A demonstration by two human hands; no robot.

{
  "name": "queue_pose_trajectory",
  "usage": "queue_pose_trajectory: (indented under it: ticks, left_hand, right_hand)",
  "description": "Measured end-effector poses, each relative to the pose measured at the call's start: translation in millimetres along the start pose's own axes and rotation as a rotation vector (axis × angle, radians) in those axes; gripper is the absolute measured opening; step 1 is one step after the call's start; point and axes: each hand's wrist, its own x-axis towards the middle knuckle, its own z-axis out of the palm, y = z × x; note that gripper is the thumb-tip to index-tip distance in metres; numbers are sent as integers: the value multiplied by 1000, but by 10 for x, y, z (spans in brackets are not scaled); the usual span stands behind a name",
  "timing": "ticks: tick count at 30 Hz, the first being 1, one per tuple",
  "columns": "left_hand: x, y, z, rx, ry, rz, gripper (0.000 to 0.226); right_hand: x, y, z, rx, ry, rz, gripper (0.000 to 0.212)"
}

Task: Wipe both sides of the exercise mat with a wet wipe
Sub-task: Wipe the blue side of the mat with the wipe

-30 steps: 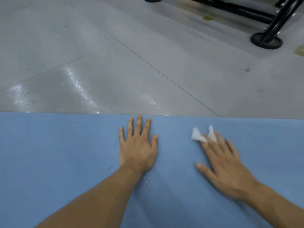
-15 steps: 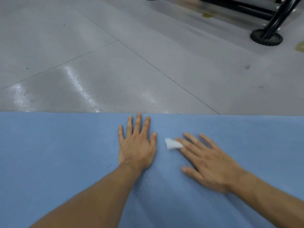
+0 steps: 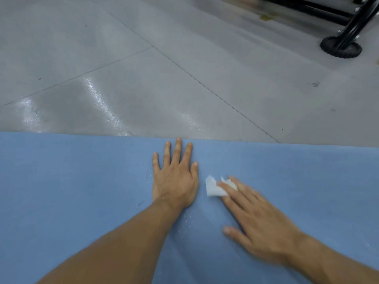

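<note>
A blue exercise mat (image 3: 71, 191) lies flat across the lower half of the view, its far edge running left to right against the floor. My left hand (image 3: 176, 177) rests flat on the mat, fingers spread, fingertips at the far edge. Just to its right my right hand (image 3: 258, 220) lies palm down, blurred by motion, its fingers pressing a small crumpled white wet wipe (image 3: 213, 188) onto the mat. Fine wet droplets glisten on the mat near my left wrist.
Beyond the mat is a glossy grey floor (image 3: 143, 78) with thin joint lines. A black metal frame with a round ribbed foot (image 3: 340, 49) stands at the top right, well away from the mat.
My right hand has slid the wipe leftward across the mat toward my left hand, then back toward me. My left hand has stayed planted.
</note>
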Motion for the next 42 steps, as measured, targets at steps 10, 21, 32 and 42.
queue_pose_trajectory:
  ticks: [10,21,32,42]
  left_hand:
    - [0,-14,11,19,-13,2,64]
    - [-8,-6,5,19,-13,-1,65]
    - [6,-14,26,29,-5,0,65]
    - [9,-15,30,30,3,1,64]
  right_hand:
    - [-308,196,41,-45,33,-8,78]
    - [144,959,-151,150,-13,432,84]
    - [-1100,-96,292,-365,64,-300,41]
    - [-388,1219,-53,-10,36,396,86]
